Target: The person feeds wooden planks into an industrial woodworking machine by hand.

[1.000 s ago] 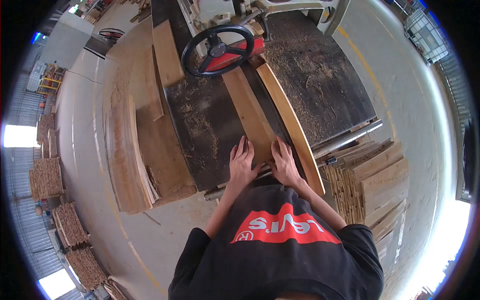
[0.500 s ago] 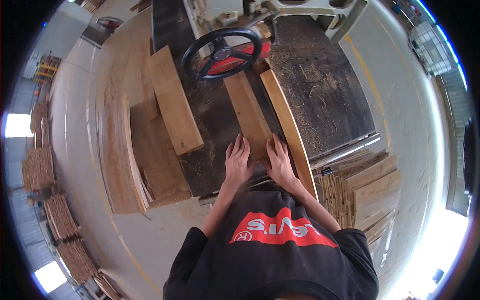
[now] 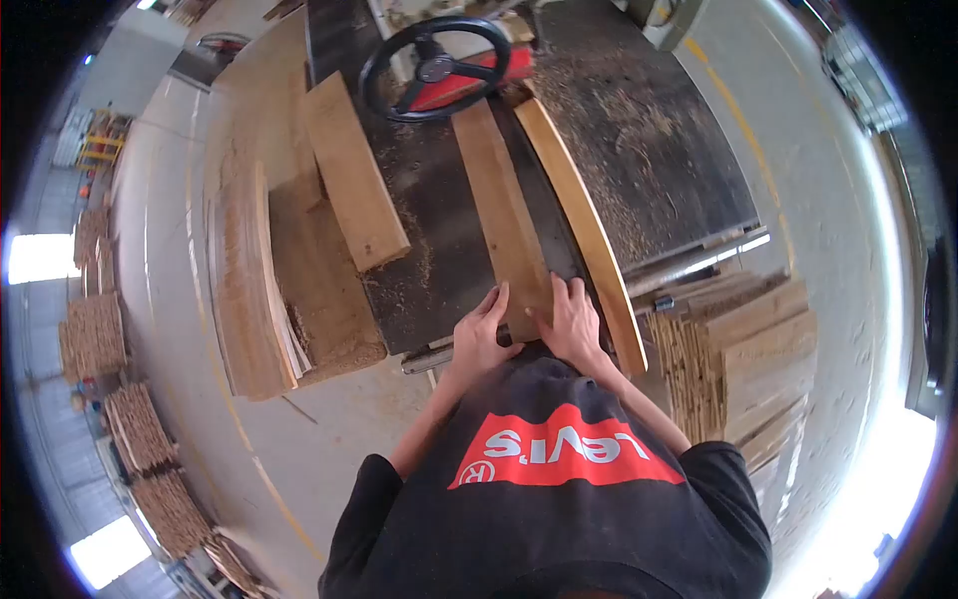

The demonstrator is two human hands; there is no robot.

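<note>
A long wooden board [image 3: 504,210] lies flat on the dark machine table [image 3: 439,215], its far end close to the machine under a black handwheel [image 3: 435,68]. My left hand [image 3: 483,334] grips the left side of the board's near end, thumb and fingers around the edge. On the opposite edge, my right hand [image 3: 574,321] holds the same end with its fingers bent. The near end sits close against my shirt. Just right of the board runs a long wooden guide strip [image 3: 587,225], apart from it.
Left of the board another plank [image 3: 354,170] lies on the table's edge. Stacked boards [image 3: 239,285] rest on a wooden surface at the left. More boards [image 3: 763,359] are piled at the lower right. Sawdust [image 3: 649,150] covers the table's right part.
The board has slid towards my body, showing more of its length before the handwheel. Both hands have come back with it, and the fingers curl more around its edges. The view has shifted slightly.
</note>
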